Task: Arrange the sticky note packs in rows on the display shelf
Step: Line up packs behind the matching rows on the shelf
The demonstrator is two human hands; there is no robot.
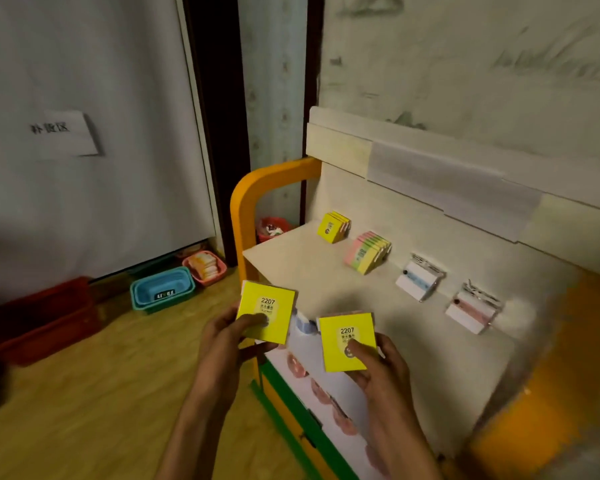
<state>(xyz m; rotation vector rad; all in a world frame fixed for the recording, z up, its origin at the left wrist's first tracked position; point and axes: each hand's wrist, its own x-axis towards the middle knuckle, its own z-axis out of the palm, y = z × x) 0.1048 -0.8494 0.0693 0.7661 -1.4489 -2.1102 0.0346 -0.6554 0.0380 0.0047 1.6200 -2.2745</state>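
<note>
Right hand (378,372) pinching square glossy yellow pack (347,341); left hand (229,337) pinching another (266,311), cream shelf (291,265) beyond

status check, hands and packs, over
Left hand grips one yellow pack; right hand grips another. Both short of the shelf. Nothing in the way.

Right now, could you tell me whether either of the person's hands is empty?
No, the left hand grips one yellow sticky note pack and the right hand grips another yellow pack.
</note>
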